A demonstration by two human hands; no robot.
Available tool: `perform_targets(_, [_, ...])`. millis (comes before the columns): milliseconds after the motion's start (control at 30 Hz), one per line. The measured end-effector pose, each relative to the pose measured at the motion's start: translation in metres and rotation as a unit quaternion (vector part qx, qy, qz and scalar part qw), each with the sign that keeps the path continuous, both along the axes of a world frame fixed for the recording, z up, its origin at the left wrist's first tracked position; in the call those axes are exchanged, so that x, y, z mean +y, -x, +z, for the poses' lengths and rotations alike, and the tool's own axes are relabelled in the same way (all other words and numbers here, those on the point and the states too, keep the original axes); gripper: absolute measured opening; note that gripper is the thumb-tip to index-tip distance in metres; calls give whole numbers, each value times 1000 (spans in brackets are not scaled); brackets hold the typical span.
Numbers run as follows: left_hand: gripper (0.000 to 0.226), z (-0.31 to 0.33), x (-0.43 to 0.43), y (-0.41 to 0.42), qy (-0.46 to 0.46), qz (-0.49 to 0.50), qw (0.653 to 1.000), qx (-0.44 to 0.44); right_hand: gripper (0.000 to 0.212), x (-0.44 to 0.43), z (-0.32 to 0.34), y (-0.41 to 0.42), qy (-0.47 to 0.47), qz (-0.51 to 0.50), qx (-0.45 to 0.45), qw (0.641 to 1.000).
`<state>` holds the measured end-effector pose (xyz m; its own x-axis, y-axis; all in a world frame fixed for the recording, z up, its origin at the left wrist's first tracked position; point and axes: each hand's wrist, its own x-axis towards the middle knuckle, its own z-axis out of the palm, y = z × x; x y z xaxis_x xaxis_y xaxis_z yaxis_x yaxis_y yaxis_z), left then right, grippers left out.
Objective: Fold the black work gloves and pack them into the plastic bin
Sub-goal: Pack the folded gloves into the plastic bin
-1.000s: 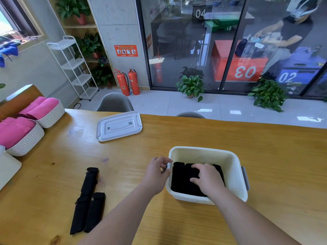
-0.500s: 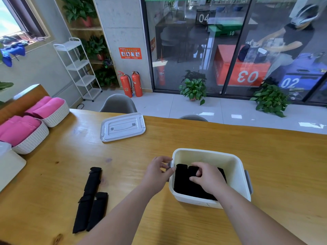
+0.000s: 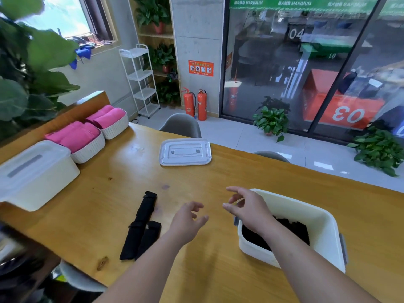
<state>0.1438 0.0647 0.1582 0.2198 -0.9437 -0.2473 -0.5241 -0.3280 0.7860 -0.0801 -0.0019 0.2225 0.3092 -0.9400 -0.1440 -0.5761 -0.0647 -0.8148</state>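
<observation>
left hand: the left hand hangs over bare wood with its fingers loose and a bit spread, not holding anything

right hand: the right hand is just as slack, thumb and fingers apart, nothing in it; it hovers above the near-left corner of the bin and its forearm crosses over the bin's front

bin: the cream plastic bin sits on the table at roughly 4 o'clock from the right hand, no lid on it

packed gloves: folded black gloves lie on the bottom of the bin, partly hidden by the forearm, so I can't count them

loose gloves: 2 more black pieces lie flat on the table at 9 o'clock from the left hand, side by side and touching; the left one is longer, the right one shorter. Neither hand touches them

lid: the pale lid lies flat at 12 o'clock from the left hand, well apart from the bin

other stuff: a closed white box sits at 9 o'clock on the table's edge, with 2 white baskets of pink towels just behind it at 10 o'clock

floor: 2 red fire extinguishers stand by the pillar at 12 o'clock
</observation>
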Motion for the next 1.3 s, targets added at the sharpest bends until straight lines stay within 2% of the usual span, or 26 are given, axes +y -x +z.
perform_targets(233, [42,-27,45,-52,-53,49,997,-25,49,14,-21,-61,-30,105,66,992])
perform_targets(467, [46,-45,75,-93,-63,79,992,-81,60,30,-53,-112,-69,212,178,959])
perform_targets(700, [53,-59,94,-121,-97,91,983,-128,64,47,-76,-157,-94,280,242,924])
perform_targets(900, [58,-62,95,-129,-122,95,974,-166,68,58,-96,-185,-124,309,259,907])
perform_targets(1000, [58,-62,93,-129,-122,81,978,-151,70,62,-101,-193,-129,320,254,904])
perform_targets(1133, [58,-66,90,-124,-134,84,985,-72,74,63,-108,-196,-122,317,245,908])
perform_targets(1300, [60,-72,85,-120,-162,108,981,-14,67,62,-113,-191,-148,292,215,920])
